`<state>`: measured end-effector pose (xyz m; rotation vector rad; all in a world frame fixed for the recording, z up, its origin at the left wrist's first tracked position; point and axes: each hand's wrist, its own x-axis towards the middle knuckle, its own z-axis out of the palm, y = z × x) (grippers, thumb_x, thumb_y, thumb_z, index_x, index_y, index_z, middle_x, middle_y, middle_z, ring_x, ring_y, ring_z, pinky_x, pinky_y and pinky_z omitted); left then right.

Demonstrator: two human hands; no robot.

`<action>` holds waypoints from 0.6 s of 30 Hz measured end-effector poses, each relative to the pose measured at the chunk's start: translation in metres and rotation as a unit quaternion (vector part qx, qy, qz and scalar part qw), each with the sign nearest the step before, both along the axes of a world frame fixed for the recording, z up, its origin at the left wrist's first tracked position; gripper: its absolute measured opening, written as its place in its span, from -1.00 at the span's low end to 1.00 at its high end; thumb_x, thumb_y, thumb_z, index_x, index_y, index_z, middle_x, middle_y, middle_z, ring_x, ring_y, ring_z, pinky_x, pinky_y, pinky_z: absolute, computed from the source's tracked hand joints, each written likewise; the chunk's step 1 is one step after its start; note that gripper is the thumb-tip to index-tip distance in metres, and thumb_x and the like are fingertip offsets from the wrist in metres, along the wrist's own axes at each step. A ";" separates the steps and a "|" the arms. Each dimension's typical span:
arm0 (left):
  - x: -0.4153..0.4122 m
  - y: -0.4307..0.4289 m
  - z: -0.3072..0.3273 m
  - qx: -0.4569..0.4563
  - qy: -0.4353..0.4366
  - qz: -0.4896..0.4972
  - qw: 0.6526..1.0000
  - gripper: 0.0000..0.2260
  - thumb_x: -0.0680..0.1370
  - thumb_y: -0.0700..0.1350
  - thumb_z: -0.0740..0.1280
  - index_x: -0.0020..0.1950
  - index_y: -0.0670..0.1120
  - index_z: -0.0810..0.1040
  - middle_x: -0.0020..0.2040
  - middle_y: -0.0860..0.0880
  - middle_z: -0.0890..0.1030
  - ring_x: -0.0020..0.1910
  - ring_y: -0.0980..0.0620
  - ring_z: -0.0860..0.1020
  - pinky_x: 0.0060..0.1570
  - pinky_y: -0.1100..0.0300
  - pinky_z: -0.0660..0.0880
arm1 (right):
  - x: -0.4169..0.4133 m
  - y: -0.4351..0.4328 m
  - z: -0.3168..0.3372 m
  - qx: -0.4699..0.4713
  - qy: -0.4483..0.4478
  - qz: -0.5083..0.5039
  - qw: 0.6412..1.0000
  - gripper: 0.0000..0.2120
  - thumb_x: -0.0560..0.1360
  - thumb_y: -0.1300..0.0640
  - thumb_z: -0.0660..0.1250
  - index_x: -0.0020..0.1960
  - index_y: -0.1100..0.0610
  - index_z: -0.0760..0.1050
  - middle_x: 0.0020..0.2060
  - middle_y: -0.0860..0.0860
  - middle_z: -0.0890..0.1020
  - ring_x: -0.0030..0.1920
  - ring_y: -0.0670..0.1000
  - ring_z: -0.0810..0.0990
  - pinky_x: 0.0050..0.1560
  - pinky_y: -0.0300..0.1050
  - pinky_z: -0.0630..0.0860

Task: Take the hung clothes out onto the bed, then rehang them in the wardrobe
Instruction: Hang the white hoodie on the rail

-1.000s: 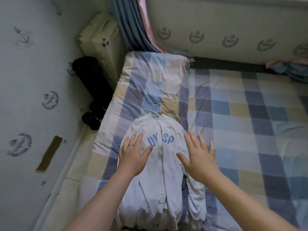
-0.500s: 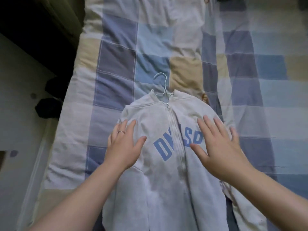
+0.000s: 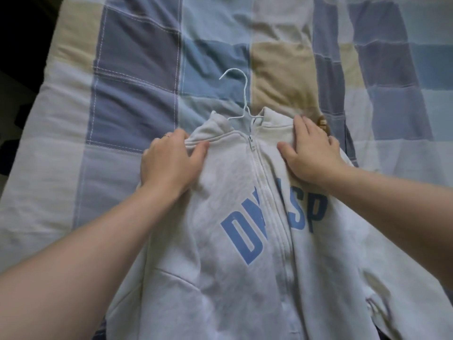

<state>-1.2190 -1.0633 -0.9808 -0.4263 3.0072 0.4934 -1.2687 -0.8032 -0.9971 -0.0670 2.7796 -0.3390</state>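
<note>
1. Jacket (image 3: 220,278) lies flat on the bed (image 3: 137,57), collar far, hem near me, hanger (image 3: 241,94) hook poking out beyond the collar.
2. My left hand (image 3: 169,160) pinches its left shoulder; right hand (image 3: 311,153) rests on the right shoulder, grip unclear.

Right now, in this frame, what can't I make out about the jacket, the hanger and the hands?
Head view only.
- Hanger: the hook and neck show; its arms are inside the jacket.
- Jacket hem and cuffs: cut off by the bottom edge.
- Blue lettering: the middle letters are folded into the zip.
- Left hand: its fingertips are tucked behind the jacket's shoulder.
- Brown object beside the right hand: mostly covered, unidentifiable.
</note>
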 end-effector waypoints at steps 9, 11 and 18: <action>0.033 -0.011 0.069 0.133 -0.037 -0.094 0.986 -0.65 0.55 0.19 0.30 -0.30 0.07 0.26 -0.25 0.06 0.37 -0.10 -0.15 0.49 -0.24 0.01 0.36 | 0.024 0.048 0.101 -0.045 -0.087 0.015 0.995 -0.88 0.62 0.05 0.21 -0.01 0.09 0.46 -0.13 0.06 0.57 -0.06 0.16 0.54 -0.19 -0.08 0.29; 0.045 -0.012 0.102 0.144 -0.060 -0.129 0.979 -0.64 0.55 0.18 0.30 -0.31 0.10 0.22 -0.26 0.07 0.33 -0.12 -0.13 0.49 -0.25 0.02 0.36 | 0.052 0.056 0.145 -0.050 -0.102 0.030 0.993 -0.86 0.62 0.05 0.20 -0.07 0.07 0.43 -0.21 -0.01 0.53 -0.09 0.13 0.53 -0.20 -0.06 0.31; 0.104 -0.008 0.257 0.191 -0.120 -0.213 0.951 -0.64 0.58 0.09 0.33 -0.32 0.05 0.26 -0.36 0.09 0.38 -0.25 -0.04 0.42 -0.28 0.03 0.24 | 0.179 0.078 0.307 -0.100 -0.110 -0.054 0.987 -0.83 0.61 -0.03 0.22 -0.16 -0.06 0.40 -0.29 -0.10 0.53 -0.22 0.00 0.51 -0.24 0.00 0.45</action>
